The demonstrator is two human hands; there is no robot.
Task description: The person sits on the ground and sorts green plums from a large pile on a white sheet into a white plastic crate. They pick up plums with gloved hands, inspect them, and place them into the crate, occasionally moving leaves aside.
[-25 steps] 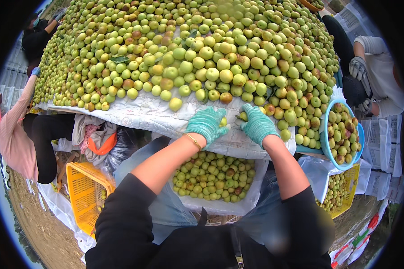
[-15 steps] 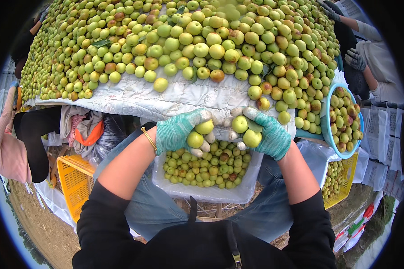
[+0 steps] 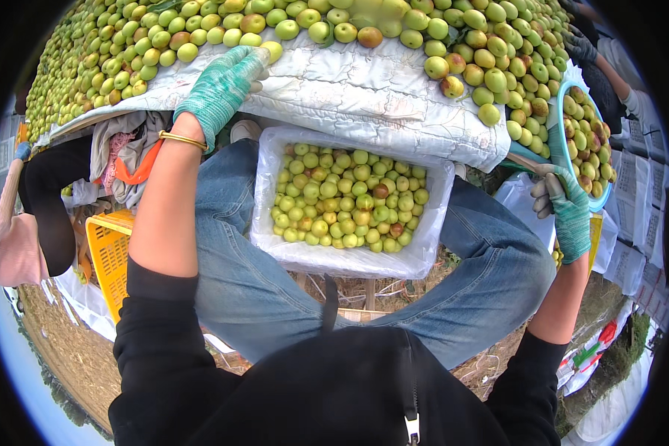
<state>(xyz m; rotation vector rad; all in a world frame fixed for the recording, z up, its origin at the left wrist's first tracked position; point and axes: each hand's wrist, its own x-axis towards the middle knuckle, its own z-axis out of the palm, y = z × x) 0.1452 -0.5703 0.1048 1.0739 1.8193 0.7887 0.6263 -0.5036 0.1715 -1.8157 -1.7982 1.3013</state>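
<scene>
My left hand [image 3: 219,93], in a green knitted glove with pale fingertips, reaches to the near edge of a big heap of green jujubes [image 3: 305,26]. Its fingers are stretched out, and the fingertips touch a single yellow-green jujube [image 3: 273,51] on the quilted white cloth [image 3: 349,89]. Off to the right, my right hand [image 3: 567,212], gloved alike, hangs above a yellow crate [image 3: 594,241]. Its fingers are bent but apart, with no fruit visible in them. Between my knees stands a plastic-lined box [image 3: 416,256] holding many jujubes.
A light-blue basin [image 3: 562,141] of browner jujubes leans at the heap's right end. An orange-yellow crate [image 3: 111,256] stands left of my leg, near bundled clothes [image 3: 130,149]. Other people sit at both sides, one in a pink sleeve [image 3: 15,249], another with a dark-gloved hand [image 3: 580,46].
Both hands held jujubes above the lined box. Since then my left hand has moved up-left to the heap's edge, and my right hand outward to the right crate. The view has tipped downward.
</scene>
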